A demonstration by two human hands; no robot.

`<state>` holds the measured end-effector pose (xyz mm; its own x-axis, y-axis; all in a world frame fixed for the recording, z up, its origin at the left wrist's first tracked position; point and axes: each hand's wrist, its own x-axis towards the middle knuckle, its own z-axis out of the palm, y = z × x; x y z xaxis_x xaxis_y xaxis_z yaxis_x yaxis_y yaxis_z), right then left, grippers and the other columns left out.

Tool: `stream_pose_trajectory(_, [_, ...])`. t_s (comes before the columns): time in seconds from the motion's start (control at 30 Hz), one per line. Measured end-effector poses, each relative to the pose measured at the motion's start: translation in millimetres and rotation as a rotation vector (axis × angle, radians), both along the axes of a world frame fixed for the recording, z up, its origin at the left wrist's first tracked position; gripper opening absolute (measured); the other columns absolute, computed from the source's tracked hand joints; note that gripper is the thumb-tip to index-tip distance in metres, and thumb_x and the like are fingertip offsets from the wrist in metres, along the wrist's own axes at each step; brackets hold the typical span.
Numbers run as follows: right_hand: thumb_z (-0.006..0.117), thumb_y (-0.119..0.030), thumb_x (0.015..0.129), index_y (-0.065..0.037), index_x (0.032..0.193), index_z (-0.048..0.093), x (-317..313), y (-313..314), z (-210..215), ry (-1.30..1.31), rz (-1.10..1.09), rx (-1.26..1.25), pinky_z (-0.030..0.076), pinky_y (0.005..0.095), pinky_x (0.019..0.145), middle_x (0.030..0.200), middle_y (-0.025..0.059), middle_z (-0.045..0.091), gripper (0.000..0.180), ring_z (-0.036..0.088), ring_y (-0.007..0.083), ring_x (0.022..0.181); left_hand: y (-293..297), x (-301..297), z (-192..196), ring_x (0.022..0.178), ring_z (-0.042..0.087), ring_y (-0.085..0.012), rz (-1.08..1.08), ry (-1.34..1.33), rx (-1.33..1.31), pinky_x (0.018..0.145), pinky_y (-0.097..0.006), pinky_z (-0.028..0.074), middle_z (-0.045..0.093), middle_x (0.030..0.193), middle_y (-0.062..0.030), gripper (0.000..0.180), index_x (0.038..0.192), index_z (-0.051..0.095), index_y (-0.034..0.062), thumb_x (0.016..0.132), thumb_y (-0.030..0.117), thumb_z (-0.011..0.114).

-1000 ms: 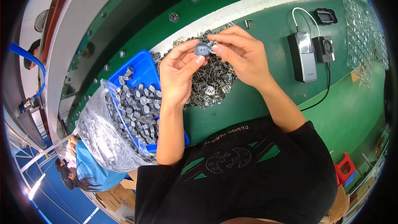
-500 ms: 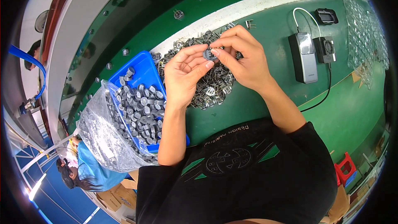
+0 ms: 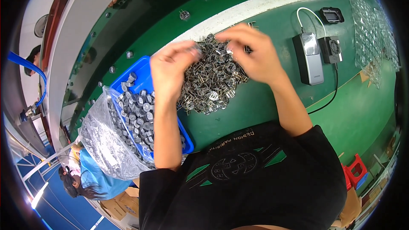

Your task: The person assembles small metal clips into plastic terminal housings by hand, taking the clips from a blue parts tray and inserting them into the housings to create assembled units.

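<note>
Metal-pinned components (image 3: 215,87) heap at upper centre; left hand (image 3: 172,64) and right hand (image 3: 254,53) flank them, fingers bent, blurred, any grip impossible to tell; lettering (image 3: 230,141) crosses the black shirt (image 3: 281,183), lower centre.

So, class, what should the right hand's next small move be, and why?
Perhaps the right hand should pinch one part from the loose heap of small silver-and-black metal-pinned parts: its curled fingers appear at the heap's upper right edge, though blur hides whether they hold something.
</note>
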<state>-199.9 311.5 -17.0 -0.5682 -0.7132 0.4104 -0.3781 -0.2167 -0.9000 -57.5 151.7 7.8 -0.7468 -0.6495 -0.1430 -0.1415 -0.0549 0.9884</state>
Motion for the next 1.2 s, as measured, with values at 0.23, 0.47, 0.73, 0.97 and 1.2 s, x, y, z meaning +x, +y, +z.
stream_pose_trajectory(0.23, [0.061,0.004,0.081,-0.008,0.107,0.07,-51,17,-28,0.563,-0.497,0.433,0.051,0.0387,0.081,0.095,0.0035,0.065,0.03,0.057,0.0283,0.092,-112,-37,-20,0.068,0.06,-0.0082,0.141,-0.441,-0.651,0.064,-0.023,0.047,0.07,0.077,-0.0052,0.025,0.103,0.073,-0.0044,0.082,0.011,0.073])
stream_pose_trajectory(0.47, [0.061,0.001,0.083,-0.008,0.111,0.069,-56,12,-40,0.456,-0.349,0.472,0.05,0.0397,0.083,0.091,0.0066,0.063,0.031,0.057,0.0296,0.09,-150,-30,-59,0.065,0.066,-0.0132,0.102,-0.457,-0.634,0.068,-0.027,0.052,0.074,0.076,-0.0079,0.023,0.096,0.077,0.0036,0.078,0.017,0.077])
stream_pose_trajectory(0.73, [0.061,0.007,0.08,-0.009,0.117,0.067,-54,15,-28,0.557,-0.432,0.289,0.048,0.0393,0.076,0.088,0.01,0.058,0.041,0.057,0.0291,0.083,-165,-1,-35,0.083,0.068,-0.0163,0.046,-0.44,-0.429,0.076,-0.029,0.052,0.073,0.095,-0.0139,0.033,0.114,0.071,0.0047,0.084,0.009,0.058])
stream_pose_trajectory(0.97, [0.065,0.006,0.082,-0.008,0.107,0.071,-44,6,-25,0.439,-0.471,0.163,0.048,0.0324,0.065,0.09,0.0062,0.058,0.03,0.059,0.0199,0.076,-188,52,-21,0.097,0.07,-0.0312,0.151,-0.801,-0.75,0.089,-0.038,0.052,0.073,0.098,-0.017,0.048,0.118,0.069,0.0051,0.076,0.03,0.074])
stream_pose_trajectory(1.2, [0.072,-0.003,0.083,-0.004,0.098,0.072,-33,1,-23,0.341,-0.398,0.166,0.049,0.0295,0.063,0.088,0.0049,0.062,0.014,0.062,0.0185,0.073,-171,33,-32,0.09,0.071,-0.0275,0.133,-0.765,-0.713,0.084,-0.037,0.054,0.073,0.096,-0.0153,0.037,0.11,0.071,0.0048,0.074,0.015,0.075])
